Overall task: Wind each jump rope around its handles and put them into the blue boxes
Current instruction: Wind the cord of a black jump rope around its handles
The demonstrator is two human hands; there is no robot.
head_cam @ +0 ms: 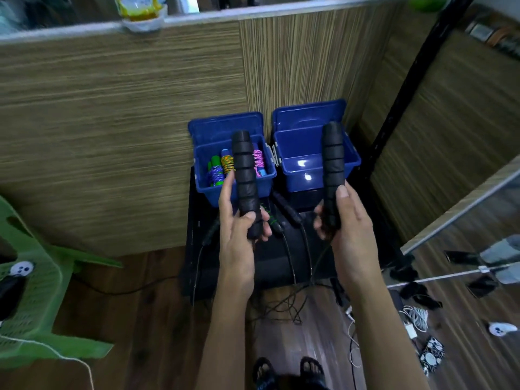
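Gripping 2 black ribbed foam handles (244, 181) upright, left hand (239, 237) and right hand (346, 229) curled round 1 each; cord unwound. Left blue plastic box (202, 178) holds wound ropes (222, 167), right blue box (349, 161) seemingly bare.

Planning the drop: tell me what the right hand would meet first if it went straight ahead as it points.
Probably the right blue box: the right hand and its black handle aim toward that open box, though depth is unclear.
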